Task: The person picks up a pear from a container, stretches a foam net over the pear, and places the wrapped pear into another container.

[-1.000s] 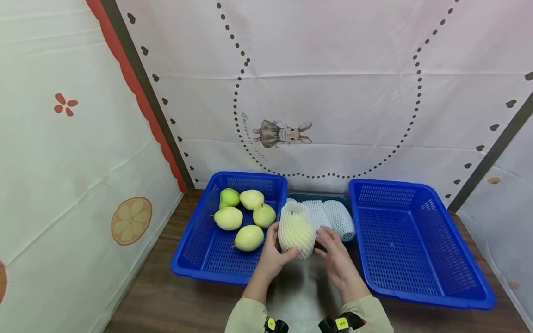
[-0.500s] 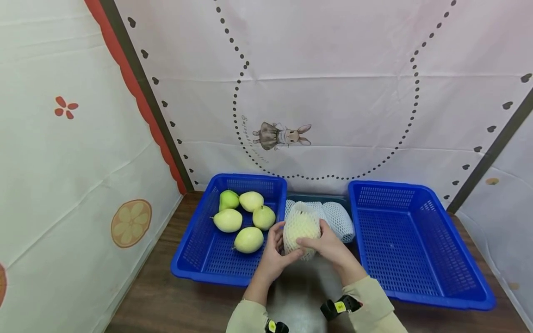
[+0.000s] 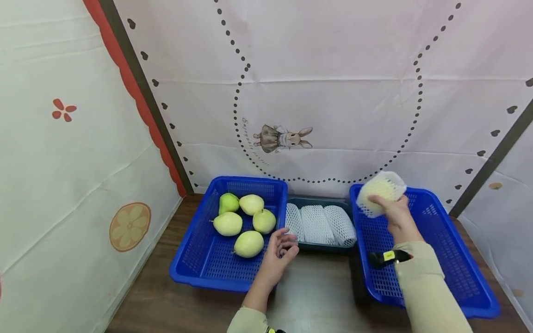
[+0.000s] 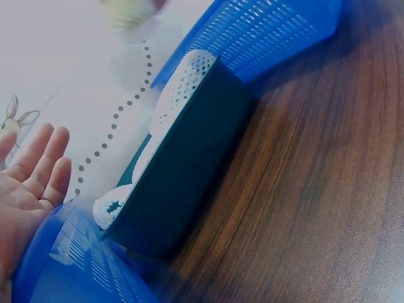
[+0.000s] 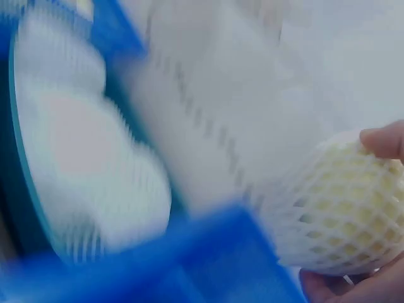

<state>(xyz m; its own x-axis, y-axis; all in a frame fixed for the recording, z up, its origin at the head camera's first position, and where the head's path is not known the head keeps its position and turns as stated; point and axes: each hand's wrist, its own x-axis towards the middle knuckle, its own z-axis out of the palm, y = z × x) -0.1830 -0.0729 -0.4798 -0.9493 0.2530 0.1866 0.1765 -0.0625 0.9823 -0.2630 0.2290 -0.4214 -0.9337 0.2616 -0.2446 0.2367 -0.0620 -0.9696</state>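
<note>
My right hand (image 3: 399, 216) grips a pale yellow pear (image 3: 378, 189) in a white foam net over the back left corner of the right blue basket (image 3: 451, 240). In the right wrist view, the thumb and fingers hold the netted pear (image 5: 353, 205) from either side. My left hand (image 3: 276, 256) holds nothing, its fingers loosely bent, beside the front right of the left blue basket (image 3: 195, 266). Several bare pears (image 3: 248, 243) lie in that basket. Between the baskets, a dark green tray (image 3: 329, 248) holds white foam nets (image 3: 317, 224).
The baskets and tray stand on a brown wooden table (image 3: 154, 300). A printed white cloth (image 3: 333, 115) hangs close behind them, with another cloth wall (image 3: 75, 185) at the left. The right basket's raised rim is beneath my right forearm.
Both hands were around the netted pear at the middle. My right hand has carried it right and up over the right basket, while my left hand has let go and stays near the left basket.
</note>
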